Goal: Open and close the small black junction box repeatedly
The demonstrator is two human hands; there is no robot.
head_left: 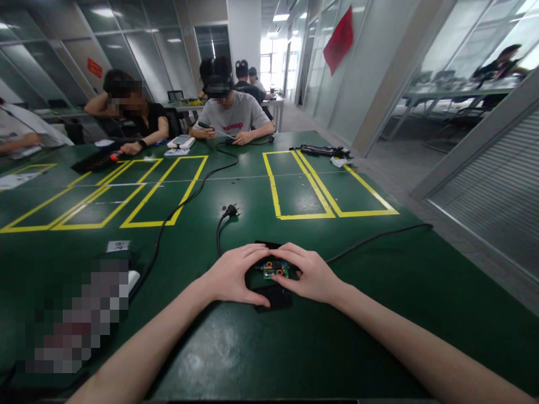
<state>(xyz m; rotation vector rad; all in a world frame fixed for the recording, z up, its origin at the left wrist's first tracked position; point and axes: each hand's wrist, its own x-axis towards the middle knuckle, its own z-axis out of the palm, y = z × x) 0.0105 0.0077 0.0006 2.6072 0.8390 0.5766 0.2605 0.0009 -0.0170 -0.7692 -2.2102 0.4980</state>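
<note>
A small green circuit board (275, 273) with copper-coloured coils sits between my hands at the near middle of the table. Black casing (275, 297) shows below it, and another dark edge appears above it. My left hand (236, 274) curves around the left side, its fingers at the far edge and its thumb on the near casing part. On the right, my right hand (314, 275) pinches the board, with the thumb at its near edge and fingers behind. The fingers partly hide the board and casing. A black cord with a plug (231, 211) runs behind my left hand.
Another black cord (379, 233) leads right from my right hand. A blurred-out object (80, 320) lies at left beside a long cable (185, 202). Yellow tape outlines (303, 217) mark the green table (236, 359). People sit opposite; a black folded stand (322, 151) lies at far right.
</note>
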